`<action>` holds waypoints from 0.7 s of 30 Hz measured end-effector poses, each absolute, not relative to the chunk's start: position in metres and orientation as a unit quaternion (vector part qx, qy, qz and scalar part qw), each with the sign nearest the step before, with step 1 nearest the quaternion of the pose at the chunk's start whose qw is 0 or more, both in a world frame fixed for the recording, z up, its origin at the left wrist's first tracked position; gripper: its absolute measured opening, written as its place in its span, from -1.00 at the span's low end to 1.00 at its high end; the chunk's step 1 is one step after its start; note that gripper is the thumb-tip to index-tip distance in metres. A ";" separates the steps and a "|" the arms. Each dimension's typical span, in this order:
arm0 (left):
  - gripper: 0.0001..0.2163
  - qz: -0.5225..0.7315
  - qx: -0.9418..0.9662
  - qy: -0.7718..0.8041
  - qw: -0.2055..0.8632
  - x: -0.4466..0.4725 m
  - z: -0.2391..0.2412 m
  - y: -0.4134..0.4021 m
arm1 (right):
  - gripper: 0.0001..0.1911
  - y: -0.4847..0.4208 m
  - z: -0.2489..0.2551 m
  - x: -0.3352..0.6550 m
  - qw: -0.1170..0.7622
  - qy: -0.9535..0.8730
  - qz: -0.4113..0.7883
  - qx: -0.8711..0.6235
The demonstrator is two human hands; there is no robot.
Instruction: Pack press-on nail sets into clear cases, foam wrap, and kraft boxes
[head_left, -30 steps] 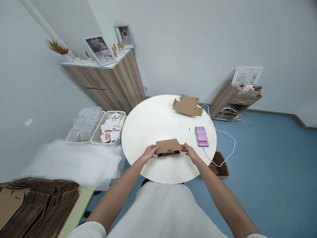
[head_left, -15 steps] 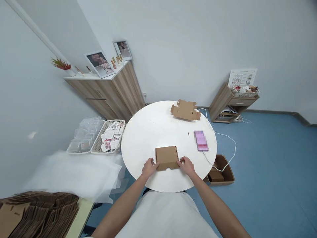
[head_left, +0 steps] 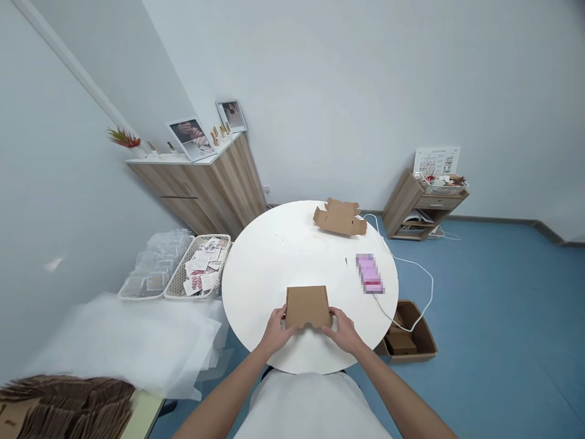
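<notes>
A small folded brown cardboard box [head_left: 307,305] with its lid closed is held near the front edge of the round white table [head_left: 256,268]. At its left side, my left hand [head_left: 276,331] grips the near corner, thumb along the front edge. My right hand [head_left: 342,330] grips the opposite corner in the same way. The half-round notch in the box's front edge shows between the thumbs. Whether the box touches the table I cannot tell. Farther back on the table lies an unfolded cardboard box blank [head_left: 340,217].
A purple blurred phone-like object [head_left: 370,273] with a white cable [head_left: 425,268] lies at right. A carton of boxes [head_left: 427,347] stands on the floor. At left are a basket of cards [head_left: 171,286], clear plastic containers [head_left: 155,262], white sheets [head_left: 137,341] and stacked cardboard blanks [head_left: 68,408].
My hands have closed further round the box's near corners. The box has tilted, so its front side no longer shows. The whole view has shifted, with the room lower in the picture.
</notes>
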State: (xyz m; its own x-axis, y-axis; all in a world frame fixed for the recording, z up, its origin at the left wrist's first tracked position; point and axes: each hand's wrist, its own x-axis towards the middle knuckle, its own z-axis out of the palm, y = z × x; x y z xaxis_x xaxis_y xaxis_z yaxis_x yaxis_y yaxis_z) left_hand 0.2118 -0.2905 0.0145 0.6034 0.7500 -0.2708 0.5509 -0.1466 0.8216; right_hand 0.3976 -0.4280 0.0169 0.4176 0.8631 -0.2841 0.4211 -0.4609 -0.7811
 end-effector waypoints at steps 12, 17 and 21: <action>-0.54 0.037 0.809 0.390 0.439 0.212 0.035 -0.288 | -0.51 -0.439 0.040 0.415 0.399 -0.371 0.431 -0.719; -0.68 0.083 0.804 0.412 0.421 0.223 0.041 -0.276 | -0.46 -0.420 0.046 0.423 0.370 -0.359 0.379 -0.768; -0.75 0.102 0.786 0.431 0.431 0.231 0.044 -0.269 | -0.49 -0.401 0.050 0.429 0.342 -0.341 0.345 -0.805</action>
State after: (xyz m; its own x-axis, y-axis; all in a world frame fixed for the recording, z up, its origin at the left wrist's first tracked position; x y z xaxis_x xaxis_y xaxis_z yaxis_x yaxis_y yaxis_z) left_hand 0.2306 -0.2691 0.0437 0.6071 0.7661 -0.2110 0.5899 -0.2566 0.7656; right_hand 0.4290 -0.4010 0.0497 0.5302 0.7845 -0.3218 0.3123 -0.5335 -0.7861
